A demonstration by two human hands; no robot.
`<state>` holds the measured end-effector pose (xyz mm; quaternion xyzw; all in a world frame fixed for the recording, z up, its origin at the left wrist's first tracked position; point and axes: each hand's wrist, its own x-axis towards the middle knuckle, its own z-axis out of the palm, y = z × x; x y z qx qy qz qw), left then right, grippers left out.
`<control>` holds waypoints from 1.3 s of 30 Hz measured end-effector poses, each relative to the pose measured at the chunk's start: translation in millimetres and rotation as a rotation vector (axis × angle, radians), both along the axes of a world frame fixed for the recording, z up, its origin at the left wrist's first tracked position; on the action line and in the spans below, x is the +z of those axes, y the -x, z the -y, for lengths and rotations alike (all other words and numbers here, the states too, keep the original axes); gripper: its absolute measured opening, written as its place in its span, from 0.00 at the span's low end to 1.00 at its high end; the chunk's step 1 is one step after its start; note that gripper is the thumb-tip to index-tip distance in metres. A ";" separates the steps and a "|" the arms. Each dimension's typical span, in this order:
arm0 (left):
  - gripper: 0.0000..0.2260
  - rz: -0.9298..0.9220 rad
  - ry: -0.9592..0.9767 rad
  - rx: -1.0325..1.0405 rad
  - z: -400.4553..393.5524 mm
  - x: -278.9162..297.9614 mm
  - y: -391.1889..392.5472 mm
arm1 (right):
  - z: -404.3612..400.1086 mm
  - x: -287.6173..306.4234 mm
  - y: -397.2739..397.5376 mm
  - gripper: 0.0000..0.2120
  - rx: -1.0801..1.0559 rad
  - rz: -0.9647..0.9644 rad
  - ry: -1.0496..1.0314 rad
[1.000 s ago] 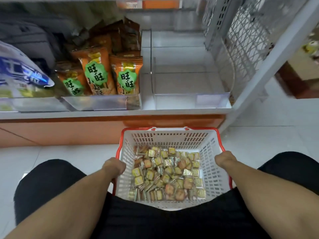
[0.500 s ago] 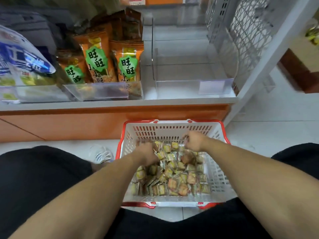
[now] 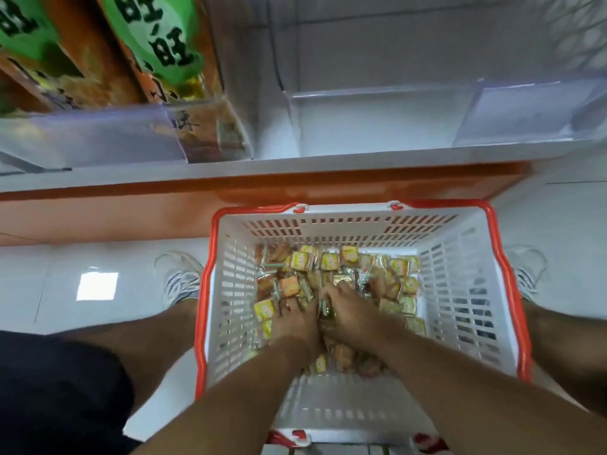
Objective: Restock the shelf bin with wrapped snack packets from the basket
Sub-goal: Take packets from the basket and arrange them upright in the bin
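both hands are down in the white slotted plastic basket (image 3: 460, 267) with its orange-red rim, side by side and touching, the left hand (image 3: 294, 318) and the right hand (image 3: 349, 318) pressed knuckles-up into the heap of wrapped snack packets (image 3: 331, 261). the fingers of each are bent down among the packets, and whether either grip has closed on any packet i cannot tell, since the fingertips are buried. the packets are small and square, in shiny crinkled film, some yellow-faced, some showing orange-brown, and they lie loose across the basket floor, ahead of and around the hands. the basket sits on the pale glossy floor just in front of the shelf, between two white sneakers (image 3: 180, 277). above it on the shelf stands the clear hard-plastic bin (image 3: 377, 123), square-walled, with no packets in it. to its left tall orange bags (image 3: 164, 54) with green labels stand in another clear bin.
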<state>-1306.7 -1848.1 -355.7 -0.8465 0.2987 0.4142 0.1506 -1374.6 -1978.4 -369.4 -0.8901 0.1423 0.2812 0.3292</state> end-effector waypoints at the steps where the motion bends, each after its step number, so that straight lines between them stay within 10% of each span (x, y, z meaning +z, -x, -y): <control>1: 0.40 0.025 0.000 -0.011 -0.3 -2.2 3.3 | -4.4 -1.9 -0.7 0.31 0.042 0.017 0.002; 6: 0.33 0.112 0.112 0.011 -11.4 -5.2 -4.1 | -17.5 -12.2 -11.8 0.46 0.128 -0.080 0.166; 15: 0.18 -0.161 0.327 0.403 -7.2 31.7 -23.3 | 7.0 5.4 -17.2 0.19 -0.105 -0.096 -0.006; 21: 0.27 -0.357 0.414 0.699 3.4 88.3 -71.4 | 54.1 108.8 -44.9 0.18 0.023 -0.251 -0.080; 24: 0.13 -0.544 0.490 0.749 17.3 142.2 -87.7 | 69.0 196.9 -62.1 0.20 0.120 -0.262 -0.123; 26: 0.02 -0.670 0.527 0.727 28.5 183.9 -91.7 | 75.1 259.9 -65.7 0.22 0.207 -0.172 -0.128; 31: 0.12 -1.114 0.770 0.726 44.5 288.1 -99.9 | 91.4 376.7 -56.3 0.19 0.030 0.533 -0.289; 39: 0.22 -1.374 1.232 0.953 54.1 343.6 -100.2 | 91.5 375.8 -64.0 0.19 -0.375 0.966 -0.535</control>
